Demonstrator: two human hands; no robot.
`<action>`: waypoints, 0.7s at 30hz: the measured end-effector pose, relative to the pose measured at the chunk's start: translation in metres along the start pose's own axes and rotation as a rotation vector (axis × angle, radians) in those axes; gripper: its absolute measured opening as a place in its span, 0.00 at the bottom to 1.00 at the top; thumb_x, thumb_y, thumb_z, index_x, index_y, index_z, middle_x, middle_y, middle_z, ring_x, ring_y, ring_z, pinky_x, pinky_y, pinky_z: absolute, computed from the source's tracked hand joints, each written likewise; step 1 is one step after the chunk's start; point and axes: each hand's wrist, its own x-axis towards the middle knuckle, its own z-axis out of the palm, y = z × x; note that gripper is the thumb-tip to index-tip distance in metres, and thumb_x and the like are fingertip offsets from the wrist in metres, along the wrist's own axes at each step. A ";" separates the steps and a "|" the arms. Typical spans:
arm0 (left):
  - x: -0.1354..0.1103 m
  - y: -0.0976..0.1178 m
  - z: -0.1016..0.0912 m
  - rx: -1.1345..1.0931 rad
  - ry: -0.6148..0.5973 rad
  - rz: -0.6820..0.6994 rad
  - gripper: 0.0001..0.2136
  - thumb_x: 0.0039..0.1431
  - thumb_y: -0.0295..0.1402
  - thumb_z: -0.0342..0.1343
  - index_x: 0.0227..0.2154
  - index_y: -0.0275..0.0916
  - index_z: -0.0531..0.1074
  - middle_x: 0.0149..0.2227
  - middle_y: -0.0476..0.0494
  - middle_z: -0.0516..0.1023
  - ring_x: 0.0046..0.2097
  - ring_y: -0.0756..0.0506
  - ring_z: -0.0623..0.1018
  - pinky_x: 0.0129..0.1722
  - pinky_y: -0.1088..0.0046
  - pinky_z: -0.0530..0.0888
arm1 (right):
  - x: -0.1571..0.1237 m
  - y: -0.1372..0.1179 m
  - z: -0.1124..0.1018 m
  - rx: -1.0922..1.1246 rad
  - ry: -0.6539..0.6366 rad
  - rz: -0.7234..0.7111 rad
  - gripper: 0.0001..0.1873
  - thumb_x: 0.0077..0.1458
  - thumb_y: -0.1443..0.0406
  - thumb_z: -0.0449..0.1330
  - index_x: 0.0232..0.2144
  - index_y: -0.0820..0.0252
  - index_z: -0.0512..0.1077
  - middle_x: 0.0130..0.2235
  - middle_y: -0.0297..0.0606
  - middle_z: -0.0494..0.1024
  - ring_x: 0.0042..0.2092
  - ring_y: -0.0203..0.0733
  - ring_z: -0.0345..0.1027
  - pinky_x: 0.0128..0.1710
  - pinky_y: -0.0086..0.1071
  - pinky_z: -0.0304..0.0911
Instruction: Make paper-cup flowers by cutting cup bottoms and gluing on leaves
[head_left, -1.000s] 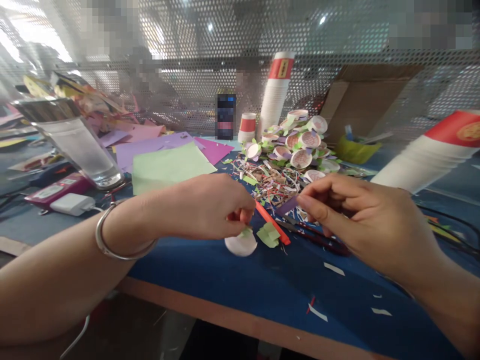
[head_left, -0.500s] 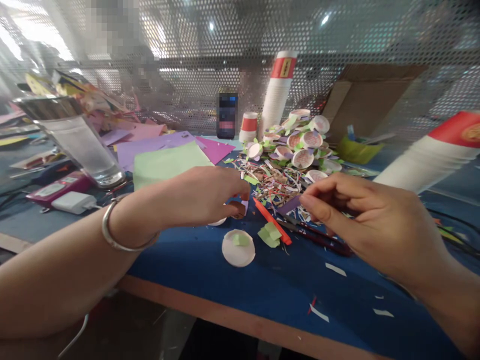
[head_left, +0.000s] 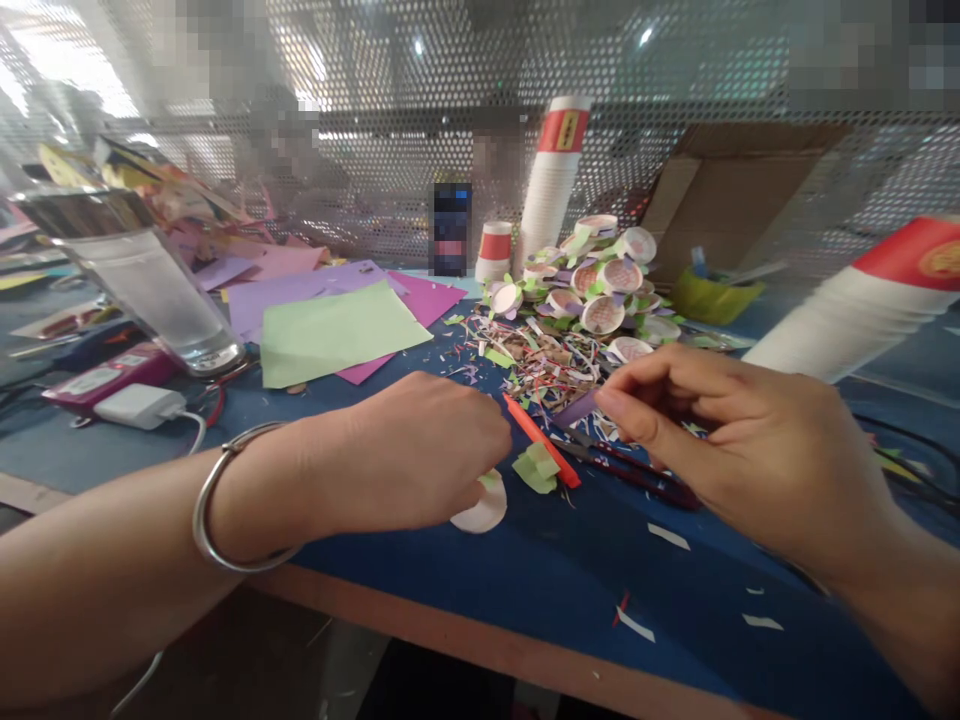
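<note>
My left hand (head_left: 427, 455), a silver bangle on its wrist, reaches over a white paper disc (head_left: 484, 512) that looks like a cup bottom. Its fingers are curled closed and point down; whatever they hold is hidden. A bit of green paper (head_left: 491, 480) shows on the disc beside the fingers. Between thumb and forefinger, my right hand (head_left: 705, 430) pinches a purple paper strip (head_left: 576, 408). Scissors (head_left: 637, 475) with dark red handles lie under and beside that hand. An orange pen-like stick (head_left: 544, 440) and small green paper pieces (head_left: 537, 468) lie between the hands.
Behind are paper scraps (head_left: 551, 365) and a heap of decorated cup bottoms (head_left: 604, 285). Stacked paper cups (head_left: 551, 200) stand farther back; another stack (head_left: 847, 300) leans at right. Coloured paper sheets (head_left: 337, 330), a water glass (head_left: 165, 300) and a white charger (head_left: 139, 405) are at left.
My left hand has moved down and toward me, from behind the white disc to over it, covering part of it. My right hand stays nearly still with the purple strip.
</note>
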 end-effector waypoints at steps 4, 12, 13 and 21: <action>0.001 0.003 0.001 0.019 0.027 -0.001 0.05 0.57 0.28 0.55 0.28 0.40 0.75 0.32 0.44 0.80 0.33 0.43 0.78 0.28 0.66 0.60 | -0.001 0.000 0.001 0.014 0.006 -0.002 0.05 0.62 0.64 0.63 0.31 0.53 0.75 0.25 0.29 0.78 0.24 0.35 0.69 0.25 0.30 0.63; 0.008 0.003 -0.010 -0.236 0.252 -0.006 0.05 0.57 0.28 0.57 0.30 0.38 0.78 0.33 0.48 0.80 0.31 0.49 0.75 0.30 0.71 0.64 | 0.001 0.000 -0.001 0.008 -0.001 -0.015 0.06 0.62 0.62 0.64 0.31 0.54 0.76 0.22 0.27 0.75 0.22 0.35 0.70 0.25 0.30 0.64; 0.012 0.002 -0.008 -0.327 0.268 0.011 0.06 0.59 0.30 0.57 0.31 0.38 0.79 0.32 0.49 0.80 0.31 0.50 0.75 0.31 0.73 0.65 | 0.001 0.000 -0.001 0.002 -0.004 -0.015 0.06 0.62 0.62 0.64 0.31 0.54 0.76 0.22 0.27 0.75 0.22 0.35 0.70 0.25 0.30 0.64; 0.037 -0.010 0.009 -0.342 0.177 -0.042 0.09 0.63 0.33 0.58 0.37 0.39 0.83 0.36 0.45 0.84 0.35 0.48 0.78 0.33 0.72 0.68 | -0.001 0.000 0.001 -0.031 0.030 -0.035 0.05 0.61 0.64 0.63 0.31 0.53 0.75 0.25 0.29 0.78 0.24 0.36 0.70 0.25 0.31 0.62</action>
